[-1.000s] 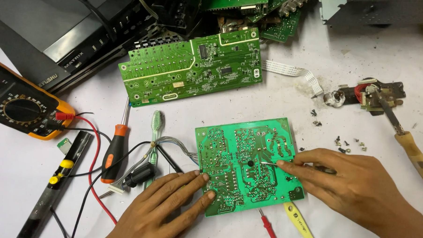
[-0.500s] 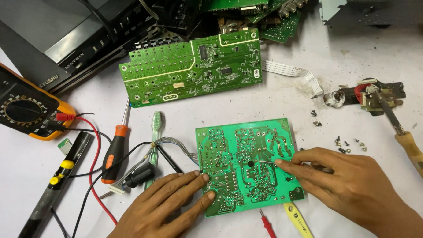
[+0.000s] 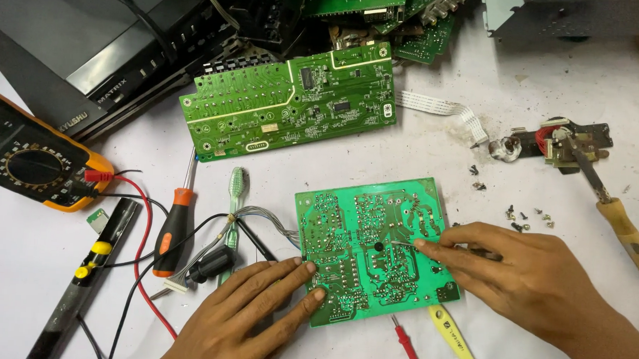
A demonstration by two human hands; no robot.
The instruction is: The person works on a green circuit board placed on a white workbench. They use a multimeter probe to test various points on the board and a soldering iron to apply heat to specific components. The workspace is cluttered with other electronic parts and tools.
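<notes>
Your left hand [image 3: 255, 312] lies flat, fingertips pinning the green circuit board's [image 3: 374, 245] lower-left edge | your right hand [image 3: 521, 275] pinches thin tweezers [image 3: 402, 242], tip pointing left at board centre.

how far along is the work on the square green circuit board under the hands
Done: square green circuit board lies solder side up, loose screws beside it. In hand: left hand steadies its edge; right hand puts a thin metal tool to the joints. Left: orange multimeter lies untouched.
</notes>
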